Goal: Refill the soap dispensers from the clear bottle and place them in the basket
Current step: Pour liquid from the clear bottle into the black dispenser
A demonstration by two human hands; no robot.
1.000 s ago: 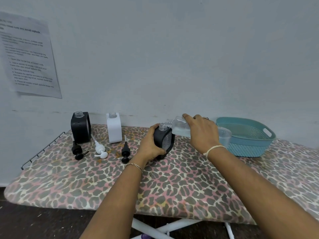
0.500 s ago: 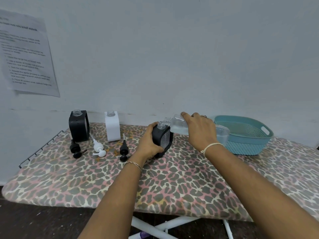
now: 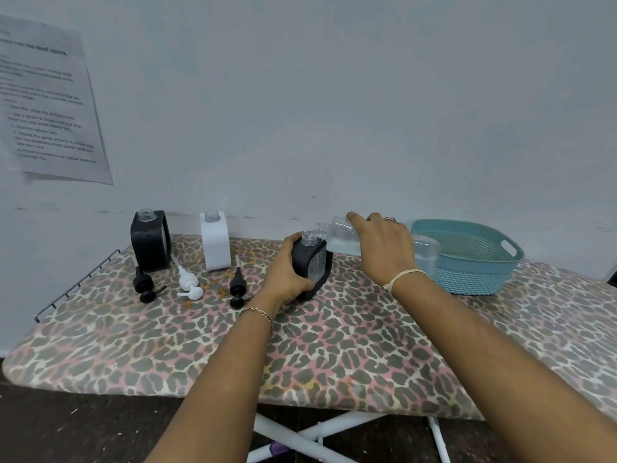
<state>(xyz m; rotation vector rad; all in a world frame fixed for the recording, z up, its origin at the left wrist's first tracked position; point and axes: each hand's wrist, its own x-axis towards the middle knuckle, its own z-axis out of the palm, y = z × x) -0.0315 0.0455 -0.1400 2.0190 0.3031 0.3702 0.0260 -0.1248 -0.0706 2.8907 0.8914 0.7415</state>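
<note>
Soap dispensers stand on an ironing board [image 3: 334,345] with a leopard-print cover, three of them, all with their pumps off. Largest of the task's things is the teal basket [image 3: 480,272], perforated, sitting at the board's right end near the wall. Just in front of its left side lies the clear bottle [image 3: 337,237], tipped almost flat with its threaded neck pointing left; clear liquid pools along its lower side. The right hand [image 3: 384,252] is wrapped over the bottle's middle from above, fingers curled round it, so the neck sticks out to the left of the grip and the base out to the right, toward the basket. The bottle's mouth sits right at the open neck of a black dispenser [image 3: 312,265] — whether the two touch I cannot tell.

That dispenser is upright on the board, squarish, with a clear ribbed face turned right. The left hand [image 3: 283,275] grasps it from the left side, thumb over the top corner, fingers round the front lower edge.

Well apart to the left, by the wall, stand a second black dispenser [image 3: 150,242] and a white one [image 3: 215,243], both with clear open necks. In front of them lie three loose pumps — black [image 3: 143,285], white [image 3: 188,285], black [image 3: 237,289].
</note>
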